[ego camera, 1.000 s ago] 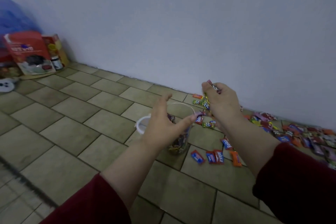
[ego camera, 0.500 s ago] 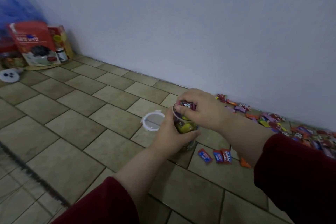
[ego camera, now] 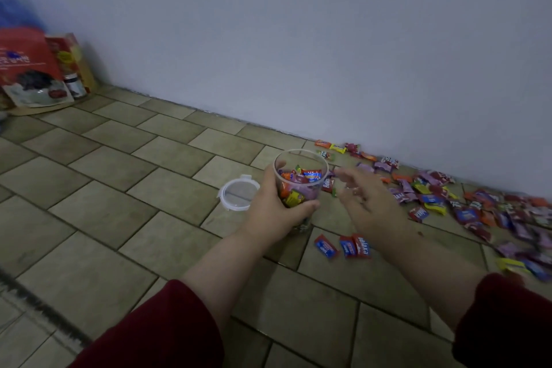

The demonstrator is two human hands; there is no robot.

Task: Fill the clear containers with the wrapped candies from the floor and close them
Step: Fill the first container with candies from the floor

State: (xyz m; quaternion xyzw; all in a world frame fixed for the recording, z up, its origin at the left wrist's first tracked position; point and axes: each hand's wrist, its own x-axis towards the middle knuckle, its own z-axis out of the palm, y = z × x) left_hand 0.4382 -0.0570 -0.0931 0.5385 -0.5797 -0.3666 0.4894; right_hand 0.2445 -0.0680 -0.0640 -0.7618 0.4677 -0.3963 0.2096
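Nearly brimful clear container (ego camera: 300,181), uncapped, in left hand (ego camera: 276,209).

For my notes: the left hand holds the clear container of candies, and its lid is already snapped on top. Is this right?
Not quite. The left hand does hold the clear container, but its top is open; the lid lies on the floor tiles beside it, as the head view shows.
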